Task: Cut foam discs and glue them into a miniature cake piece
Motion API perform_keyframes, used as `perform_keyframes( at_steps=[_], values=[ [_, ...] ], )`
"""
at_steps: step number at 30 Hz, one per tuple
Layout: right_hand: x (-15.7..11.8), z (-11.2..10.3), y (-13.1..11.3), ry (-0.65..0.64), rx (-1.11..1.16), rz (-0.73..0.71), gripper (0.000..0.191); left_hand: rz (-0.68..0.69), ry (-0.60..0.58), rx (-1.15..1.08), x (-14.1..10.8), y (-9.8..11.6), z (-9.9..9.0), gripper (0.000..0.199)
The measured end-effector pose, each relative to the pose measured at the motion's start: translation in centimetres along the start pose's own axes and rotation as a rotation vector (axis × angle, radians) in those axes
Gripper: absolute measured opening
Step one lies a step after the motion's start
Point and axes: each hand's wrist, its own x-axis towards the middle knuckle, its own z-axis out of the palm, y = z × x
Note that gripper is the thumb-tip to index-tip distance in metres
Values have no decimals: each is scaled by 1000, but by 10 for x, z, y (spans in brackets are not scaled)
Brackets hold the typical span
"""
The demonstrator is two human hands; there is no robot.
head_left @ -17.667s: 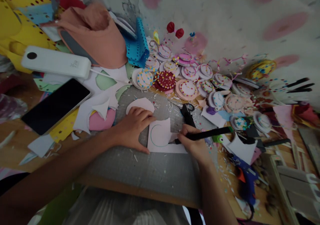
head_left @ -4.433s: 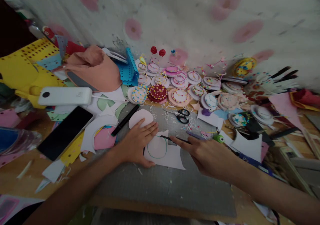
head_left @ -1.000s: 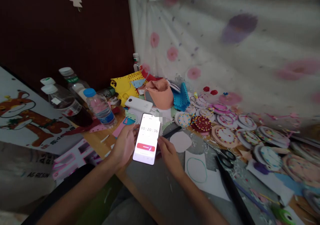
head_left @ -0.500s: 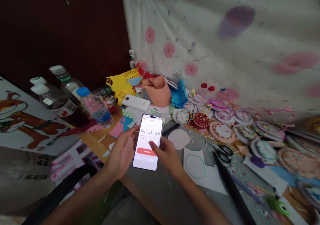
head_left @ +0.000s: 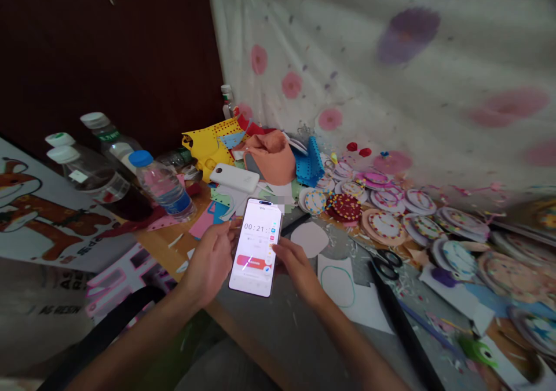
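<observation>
A smartphone (head_left: 252, 246) with a lit screen is held tilted over the grey mat. Its screen shows timer digits, an orange-red button and a column of small icons along the right side. My left hand (head_left: 211, 263) is closed around the phone's left edge, its fingertips partly hidden behind it. At the right edge my right hand (head_left: 297, 266) grips the phone, with the thumb at the side of the screen. Right of the phone lie a rounded white paper piece (head_left: 309, 239) and a white sheet (head_left: 336, 284) with a green outline.
Several drink bottles (head_left: 163, 185) stand at the left. Behind the phone are a white power bank (head_left: 234, 178) and a peach-coloured foam piece (head_left: 271, 158). Black-handled scissors (head_left: 386, 263) and many beaded round pieces (head_left: 384, 227) cover the right side.
My right thumb has moved from over the screen to the phone's right edge. A column of icons has appeared on the screen. The view has shifted slightly.
</observation>
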Motion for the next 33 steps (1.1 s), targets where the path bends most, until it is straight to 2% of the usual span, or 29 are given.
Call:
perform_keyframes(
  at_steps=[3, 6, 10, 18, 23, 28, 31, 33],
  values=[
    [2, 0, 0, 40, -54, 4, 47, -18, -8, -3, -1, 0, 0, 30],
    [4, 2, 1, 83, -61, 29, 56, -12, -19, -9, -2, 0, -1, 30],
    [4, 2, 1, -2, -14, 27, 62, -3, -37, -5, -2, 1, -3, 31],
    [3, 4, -1, -10, -40, -12, 40, -9, -27, -4, 0, 2, -3, 31],
    [6, 4, 2, -14, -35, -29, 39, -27, -45, 16, 4, 5, -10, 28],
    [21, 5, 12, -6, -15, -20, 45, -103, -112, 201, 33, 14, -24, 24],
    [37, 13, 20, 0, -52, -27, 48, -39, -89, 281, 63, 17, -35, 23],
    [47, 20, 23, 17, -73, -64, 44, 57, -42, 320, 84, 18, -43, 22]
  ],
)
